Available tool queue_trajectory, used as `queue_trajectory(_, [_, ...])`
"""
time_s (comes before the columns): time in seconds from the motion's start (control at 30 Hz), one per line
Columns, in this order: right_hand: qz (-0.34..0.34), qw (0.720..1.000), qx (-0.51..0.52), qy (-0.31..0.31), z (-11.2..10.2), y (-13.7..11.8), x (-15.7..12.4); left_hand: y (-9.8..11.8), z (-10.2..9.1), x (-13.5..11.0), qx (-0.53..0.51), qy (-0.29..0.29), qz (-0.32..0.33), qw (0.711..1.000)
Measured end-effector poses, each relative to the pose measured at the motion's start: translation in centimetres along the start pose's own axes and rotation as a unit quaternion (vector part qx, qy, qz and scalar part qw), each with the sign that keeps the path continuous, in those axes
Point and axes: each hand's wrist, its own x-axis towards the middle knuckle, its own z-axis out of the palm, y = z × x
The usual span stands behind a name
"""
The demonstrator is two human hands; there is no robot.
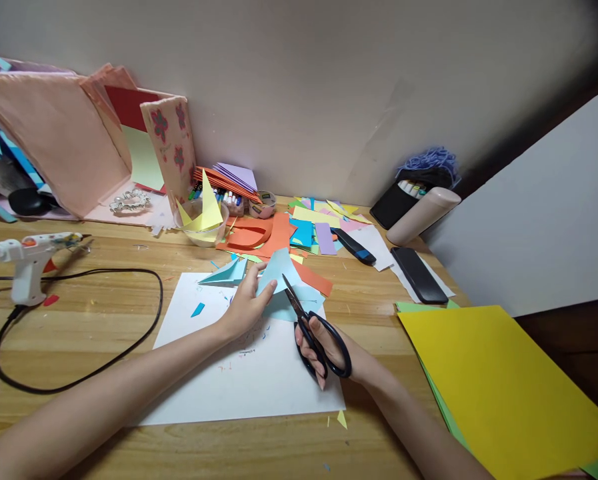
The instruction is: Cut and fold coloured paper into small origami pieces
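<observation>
My left hand (246,303) pinches a light blue piece of paper (280,267) and holds it up over a white sheet (243,373) on the wooden desk. In my right hand (329,343) are black-handled scissors (309,323), fingers through the loops. Their blades point up and left into the blue paper's lower edge. More light blue offcuts (226,273) lie just left of my left hand, and one small blue scrap (197,309) rests on the white sheet.
A glue gun (29,257) with a looping black cord (79,327) sits at left. Yellow card (503,380) over green lies at right. Behind are coloured paper scraps (319,230), a clear bowl (201,223), a black phone (419,275), a pink box (69,147) and markers.
</observation>
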Motion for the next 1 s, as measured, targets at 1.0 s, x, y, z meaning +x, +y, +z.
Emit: queue_trajectory(1.0, [0.019,0.997,0.080,-0.013,-0.6,0.6,1.3,-0.7,0.2,0.3,-0.180,-0.082,-0.096,0.975])
